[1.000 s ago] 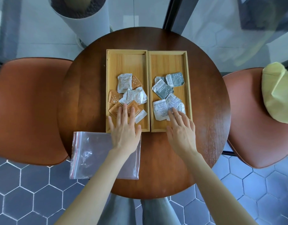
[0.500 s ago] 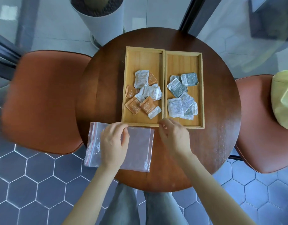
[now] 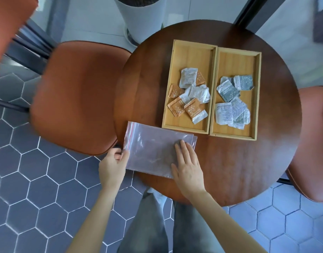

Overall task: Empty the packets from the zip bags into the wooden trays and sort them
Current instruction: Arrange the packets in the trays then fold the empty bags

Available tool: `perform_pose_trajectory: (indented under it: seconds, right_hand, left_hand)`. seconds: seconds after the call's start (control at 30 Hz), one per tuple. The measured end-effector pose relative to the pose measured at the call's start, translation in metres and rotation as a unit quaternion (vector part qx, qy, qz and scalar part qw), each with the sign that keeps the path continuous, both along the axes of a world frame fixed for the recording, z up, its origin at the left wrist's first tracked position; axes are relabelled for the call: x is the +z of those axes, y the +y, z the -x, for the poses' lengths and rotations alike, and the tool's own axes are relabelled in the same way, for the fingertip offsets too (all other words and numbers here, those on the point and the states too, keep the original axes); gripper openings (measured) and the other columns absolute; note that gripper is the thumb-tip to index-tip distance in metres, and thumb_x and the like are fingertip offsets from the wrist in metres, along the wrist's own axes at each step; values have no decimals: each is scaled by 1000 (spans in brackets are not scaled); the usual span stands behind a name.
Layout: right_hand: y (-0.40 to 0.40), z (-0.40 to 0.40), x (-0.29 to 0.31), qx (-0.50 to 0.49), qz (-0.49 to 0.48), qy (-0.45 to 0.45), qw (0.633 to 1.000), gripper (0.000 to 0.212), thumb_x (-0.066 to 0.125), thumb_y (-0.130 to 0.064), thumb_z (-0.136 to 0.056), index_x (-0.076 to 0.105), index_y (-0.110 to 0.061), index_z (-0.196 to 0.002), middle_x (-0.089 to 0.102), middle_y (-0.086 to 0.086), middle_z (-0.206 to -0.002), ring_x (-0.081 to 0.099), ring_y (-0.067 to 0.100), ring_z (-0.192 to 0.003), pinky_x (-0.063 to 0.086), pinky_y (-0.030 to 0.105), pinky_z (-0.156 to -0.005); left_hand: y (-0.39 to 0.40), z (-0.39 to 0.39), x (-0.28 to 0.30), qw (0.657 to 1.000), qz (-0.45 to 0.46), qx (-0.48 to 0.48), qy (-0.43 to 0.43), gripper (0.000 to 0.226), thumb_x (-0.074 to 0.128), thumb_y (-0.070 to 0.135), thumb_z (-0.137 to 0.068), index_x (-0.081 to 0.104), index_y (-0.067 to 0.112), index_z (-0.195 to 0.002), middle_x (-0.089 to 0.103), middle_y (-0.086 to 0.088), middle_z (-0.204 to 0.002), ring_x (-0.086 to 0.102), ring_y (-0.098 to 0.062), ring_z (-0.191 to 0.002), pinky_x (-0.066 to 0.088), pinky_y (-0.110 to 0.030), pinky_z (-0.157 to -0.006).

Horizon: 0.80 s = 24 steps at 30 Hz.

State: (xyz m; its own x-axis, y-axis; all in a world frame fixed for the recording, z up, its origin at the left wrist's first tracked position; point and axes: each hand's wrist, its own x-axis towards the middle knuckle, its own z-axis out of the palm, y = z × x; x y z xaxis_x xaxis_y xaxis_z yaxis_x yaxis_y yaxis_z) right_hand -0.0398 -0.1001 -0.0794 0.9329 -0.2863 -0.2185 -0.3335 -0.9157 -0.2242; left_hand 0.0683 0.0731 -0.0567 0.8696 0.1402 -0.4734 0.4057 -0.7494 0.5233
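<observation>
Your right hand point(image 3: 187, 166) lies flat, fingers point(image 3: 182, 150) together and extended, pressing down on the right end of the clear zip bag point(image 3: 153, 148). Your left hand point(image 3: 112, 166) curls around the bag's left end, the thumb on top and the other fingers tucked under, pinching the plastic just below the red zip strip point(image 3: 129, 136), where the bag overhangs the left edge of the round table point(image 3: 248, 170). The bag looks flat and empty; its layered right edge suggests more than one bag stacked, but you cannot tell for sure.

Just beyond the bag, two wooden trays stand side by side, touching along their long walls, near the table's middle. The left tray point(image 3: 175, 73) holds a loose heap of orange and white packets point(image 3: 189, 96). The right tray point(image 3: 258, 92) holds grey and white packets point(image 3: 231, 103) in two small clusters.

An orange chair point(image 3: 75, 97) stands off the table's left edge, another chair seat point(image 3: 312, 143) off the right edge, and a white planter point(image 3: 140, 17) beyond the far edge.
</observation>
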Motion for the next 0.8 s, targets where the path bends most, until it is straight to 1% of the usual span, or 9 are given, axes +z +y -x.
perform_pose_trajectory:
  seconds: [0.1,0.23,0.33,0.4,0.5,0.63,0.7,0.77,0.8]
  right_hand:
    - [-2,1,0,11,13,15,1000,56,57,-23,-82,44,-5,-133,51,14,-137,47,32,-127,30,43,-104]
    - [1,2,-1,22,38,44,998,54,36,-29,-88,39,-5,-136,48,13,-140,44,31,-130,28,47,-106]
    - [4,2,-3,9,40,47,998,54,34,-28,-87,40,-6,-136,48,13,-140,43,30,-130,25,47,-107]
    - [6,1,-4,1,41,43,998,55,34,-28,-86,42,-6,-135,48,13,-140,44,29,-130,24,46,-107]
    - [6,2,-4,-4,37,41,998,56,34,-28,-85,41,-6,-136,47,12,-141,43,29,-131,23,40,-112]
    - [4,2,-2,4,36,36,999,54,32,-30,-88,42,-6,-135,48,13,-141,44,29,-130,27,45,-108]
    - [2,0,2,-1,13,37,999,53,33,-30,-87,46,-6,-132,51,13,-138,47,30,-127,33,45,-105]
    - [-2,-4,8,-13,-33,34,999,49,39,-25,-84,50,-7,-128,55,13,-134,51,31,-123,40,47,-103]
    - [-5,-7,11,-21,-63,25,997,46,45,-19,-83,52,-7,-126,57,13,-131,53,32,-120,44,48,-101]
  left_hand:
    - [-2,2,7,1000,12,18,-11,25,68,34,-78,62,10,-81,64,-2,-73,58,-23,-73,35,-27,-67]
    - [-11,-2,10,998,56,1,-17,20,69,29,-77,63,10,-80,64,-4,-71,57,-22,-72,36,-26,-60]
    - [-21,-9,9,996,74,-37,-37,28,65,28,-78,60,2,-71,63,-14,-64,55,-29,-65,36,-21,-54]
    - [-26,-15,9,994,90,-41,-38,24,60,25,-79,62,3,-69,67,-12,-62,59,-30,-66,42,-28,-58]
    - [-29,-20,11,989,149,8,-11,18,58,15,-83,66,2,-73,72,-6,-68,67,-23,-65,53,-37,-65]
    - [-22,-16,8,966,224,120,53,15,64,20,-82,70,19,-68,71,-7,-73,67,-18,-67,54,-25,-59]
    - [-18,-15,9,966,222,121,59,17,67,27,-77,66,23,-61,65,-6,-71,59,-20,-72,48,-32,-69]
    - [-18,-13,20,974,213,78,33,18,67,24,-80,62,19,-64,51,5,-60,45,-13,-65,39,-28,-64]
    - [-19,-11,27,978,204,34,8,21,65,20,-83,68,5,-68,39,10,-52,35,-10,-59,32,-24,-59]
